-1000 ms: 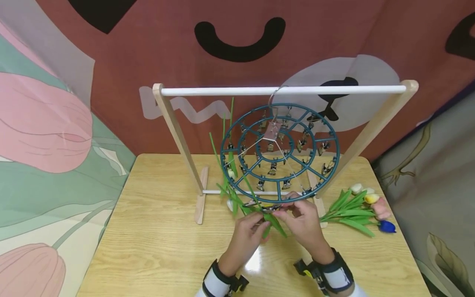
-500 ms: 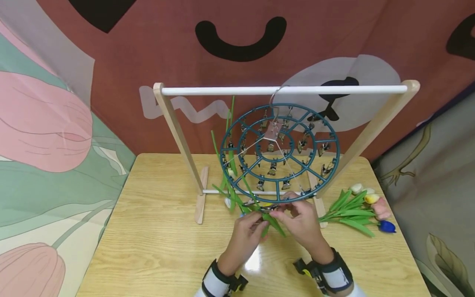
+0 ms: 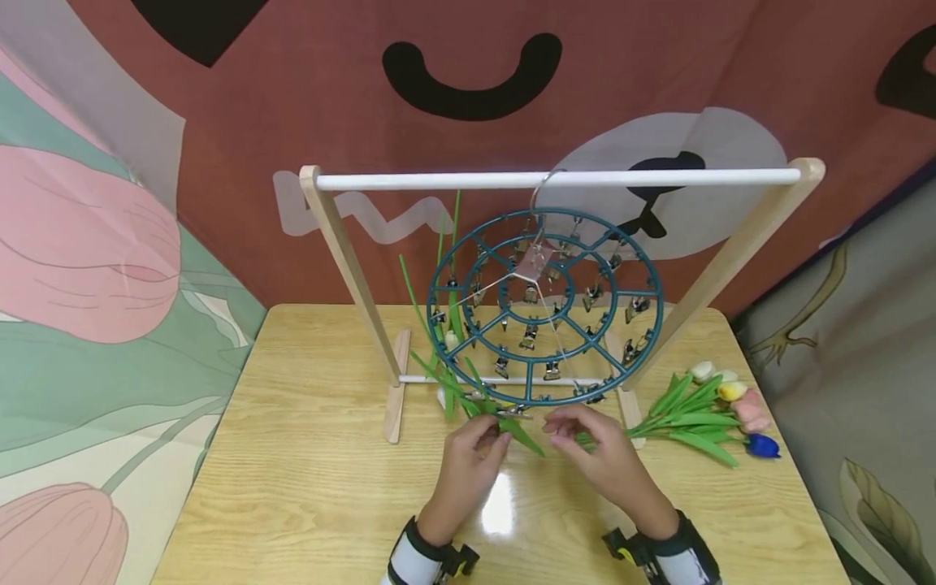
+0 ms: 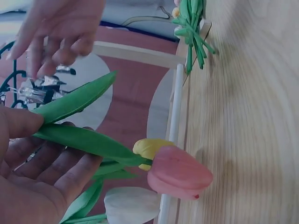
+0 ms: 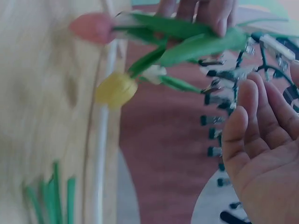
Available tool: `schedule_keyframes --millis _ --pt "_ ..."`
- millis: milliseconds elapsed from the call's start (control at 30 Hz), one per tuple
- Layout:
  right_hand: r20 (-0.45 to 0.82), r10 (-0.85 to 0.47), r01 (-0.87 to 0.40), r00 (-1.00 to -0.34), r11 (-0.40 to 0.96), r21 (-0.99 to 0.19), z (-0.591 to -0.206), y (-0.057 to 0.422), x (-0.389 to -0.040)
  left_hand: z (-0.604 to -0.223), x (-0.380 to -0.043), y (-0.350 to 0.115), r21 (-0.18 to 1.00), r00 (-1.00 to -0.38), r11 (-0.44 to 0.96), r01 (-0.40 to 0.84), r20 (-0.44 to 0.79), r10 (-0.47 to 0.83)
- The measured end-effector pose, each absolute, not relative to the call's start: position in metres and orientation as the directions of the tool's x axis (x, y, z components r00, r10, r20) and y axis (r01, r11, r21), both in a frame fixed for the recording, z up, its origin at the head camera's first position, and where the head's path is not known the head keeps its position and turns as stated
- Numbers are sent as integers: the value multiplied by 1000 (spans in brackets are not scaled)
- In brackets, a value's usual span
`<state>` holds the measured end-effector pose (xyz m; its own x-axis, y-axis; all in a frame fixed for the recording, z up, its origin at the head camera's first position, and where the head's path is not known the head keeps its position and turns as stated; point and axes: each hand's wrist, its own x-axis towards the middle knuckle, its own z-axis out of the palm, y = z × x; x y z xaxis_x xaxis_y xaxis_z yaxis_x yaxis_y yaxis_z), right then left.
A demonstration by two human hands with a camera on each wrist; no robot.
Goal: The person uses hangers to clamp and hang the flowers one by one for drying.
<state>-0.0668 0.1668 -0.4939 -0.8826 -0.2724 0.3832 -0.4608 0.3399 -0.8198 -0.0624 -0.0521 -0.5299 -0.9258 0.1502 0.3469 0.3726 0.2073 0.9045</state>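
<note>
My left hand [image 3: 471, 463] pinches the leafy green stem of an artificial pink tulip [image 4: 180, 172] between thumb and fingers. The flower hangs head down below the round blue clip hanger [image 3: 530, 380]. Right by the left fingertips, a metal clip [image 3: 514, 411] at the hanger's front rim overlaps the stem. My right hand [image 3: 603, 455] is just right of that clip, its fingers loosely bent around nothing. A yellow tulip [image 5: 116, 90] and a white tulip [image 4: 131, 205] hang near the pink one, stems upward.
The hanger hooks over the white bar [image 3: 439, 180] of a wooden stand [image 3: 351, 268]. Several clips dangle from its rings. A bunch of artificial tulips [image 3: 695, 418] lies on the wooden table [image 3: 292, 487] at the right. A printed cloth [image 3: 468, 146] hangs behind.
My right hand has let go of the clip and drawn back to the right and down. The hanger has swung slightly left, and my left hand has shifted left with the pink tulip.
</note>
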Motion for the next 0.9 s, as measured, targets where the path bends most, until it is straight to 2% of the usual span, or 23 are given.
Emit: schedule_keyframes --millis 300,767,900 --pt "234 -193 -301 -953 510 -806 -514 201 -53 -531 -63 -64 897 -927 232 375 358 113" --pt "215 -138 -251 -967 664 -705 -536 246 -47 -532 -69 -87 915 -947 251 315 320 22" --pt "249 -123 -260 -961 716 -648 -538 261 -48 -532 -72 -91 914 -946 255 314 325 -2"
